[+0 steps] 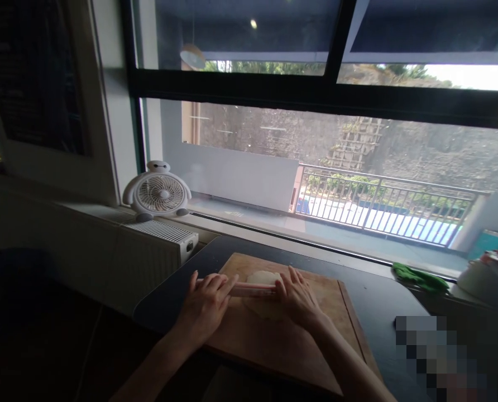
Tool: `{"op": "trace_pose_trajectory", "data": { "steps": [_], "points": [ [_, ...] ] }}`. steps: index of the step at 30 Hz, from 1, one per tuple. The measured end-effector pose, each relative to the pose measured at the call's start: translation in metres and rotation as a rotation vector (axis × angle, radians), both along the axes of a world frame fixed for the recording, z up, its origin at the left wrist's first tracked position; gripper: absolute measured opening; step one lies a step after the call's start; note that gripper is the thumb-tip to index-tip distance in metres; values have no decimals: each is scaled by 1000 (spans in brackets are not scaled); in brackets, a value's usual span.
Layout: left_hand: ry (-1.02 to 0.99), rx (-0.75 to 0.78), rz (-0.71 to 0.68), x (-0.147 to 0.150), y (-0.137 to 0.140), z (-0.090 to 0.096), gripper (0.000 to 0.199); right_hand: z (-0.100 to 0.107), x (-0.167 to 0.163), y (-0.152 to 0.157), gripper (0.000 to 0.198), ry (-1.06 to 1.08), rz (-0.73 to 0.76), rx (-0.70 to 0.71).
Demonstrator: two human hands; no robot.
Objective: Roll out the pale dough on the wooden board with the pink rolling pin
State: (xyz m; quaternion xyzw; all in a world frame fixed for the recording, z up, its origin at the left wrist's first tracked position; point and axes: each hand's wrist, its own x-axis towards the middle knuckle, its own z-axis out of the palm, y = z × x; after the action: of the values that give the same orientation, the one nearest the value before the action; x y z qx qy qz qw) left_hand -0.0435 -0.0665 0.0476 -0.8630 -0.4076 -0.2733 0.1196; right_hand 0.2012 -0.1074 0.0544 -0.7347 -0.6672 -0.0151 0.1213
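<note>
A pinkish rolling pin [255, 290] lies crosswise on a flattened sheet of pale dough [264, 277]. The dough shows on both the far and near sides of the pin. Under it is a wooden board [269, 340]. My left hand [209, 301] rests over the pin's left end with its fingers bent across it. At the other end, my right hand [298, 296] presses on the pin from above, fingers reaching over toward the window. The ends of the pin are mostly hidden under my hands.
The board stands on a dark table [169, 293] with rounded corners. A white fan [162, 192] sits by the window above a radiator [165, 237]. A green cloth [419, 277] and a pale container [485, 279] are at the right. A blurred-out patch covers the lower right.
</note>
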Motion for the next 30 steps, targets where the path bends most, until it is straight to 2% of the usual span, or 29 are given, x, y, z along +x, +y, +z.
{"op": "trace_pose_trajectory", "data": {
  "steps": [4, 7, 10, 16, 19, 21, 24, 27, 30],
  "points": [
    [31, 5, -1, 0, 7, 0, 43, 15, 7, 63, 52, 27, 4, -45],
    [36, 1, 18, 0, 9, -1, 43, 17, 8, 73, 49, 28, 6, -31],
    [30, 10, 23, 0, 9, -2, 43, 11, 4, 45, 50, 11, 12, 13],
    [10, 7, -27, 5, -4, 3, 43, -16, -7, -45, 54, -47, 94, 156],
    [1, -16, -51, 7, -9, 6, 43, -15, -7, -58, 54, -43, 131, 138],
    [-4, -23, -61, 9, -9, 6, 42, -6, -4, -45, 51, -24, 132, 70],
    [-3, -14, -66, 10, -5, 6, 38, 10, 3, -2, 47, -17, 111, -43],
    [8, 1, -58, 10, 3, 4, 37, 19, 8, 46, 45, -6, 74, -75],
    [11, 4, -35, 10, 9, 2, 39, 21, 9, 69, 49, 11, 33, -70]
  ]
}}
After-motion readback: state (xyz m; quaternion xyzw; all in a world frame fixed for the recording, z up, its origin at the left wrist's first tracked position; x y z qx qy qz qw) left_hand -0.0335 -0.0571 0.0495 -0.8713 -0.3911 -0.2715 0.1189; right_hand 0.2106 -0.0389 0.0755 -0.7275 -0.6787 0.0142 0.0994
